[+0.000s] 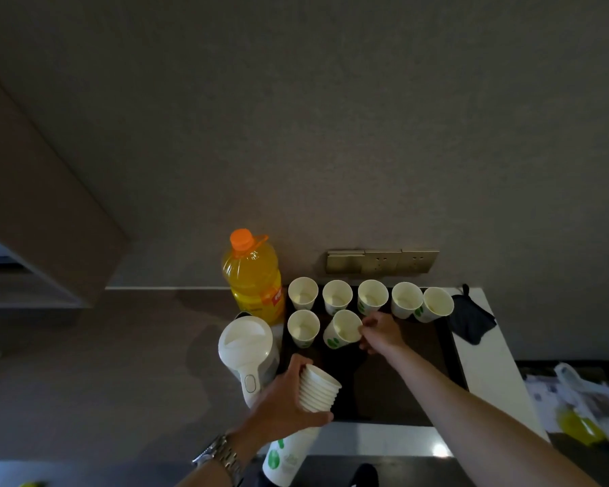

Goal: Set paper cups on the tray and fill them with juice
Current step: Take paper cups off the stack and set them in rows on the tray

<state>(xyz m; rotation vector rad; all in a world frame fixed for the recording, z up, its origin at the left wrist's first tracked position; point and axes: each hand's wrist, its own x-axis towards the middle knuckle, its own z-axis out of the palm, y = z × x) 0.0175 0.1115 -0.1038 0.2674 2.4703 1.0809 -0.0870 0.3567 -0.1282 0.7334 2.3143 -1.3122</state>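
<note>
A dark tray (394,388) lies on the counter with several empty white paper cups with green spots on it, most in a back row (372,296). My right hand (380,333) pinches the rim of a tilted cup (341,329) in the second row, next to an upright cup (303,327). My left hand (289,398) grips a long stack of nested paper cups (317,390) at the tray's front left, its lower end hidden behind my wrist. A big bottle of orange juice (254,275) with an orange cap stands left of the tray, capped.
A white electric kettle (248,349) stands between the bottle and my left hand. A black cloth (470,319) lies on the white counter strip right of the tray. A plastic bag (591,402) sits at far right. Wall sockets (382,261) are behind the cups.
</note>
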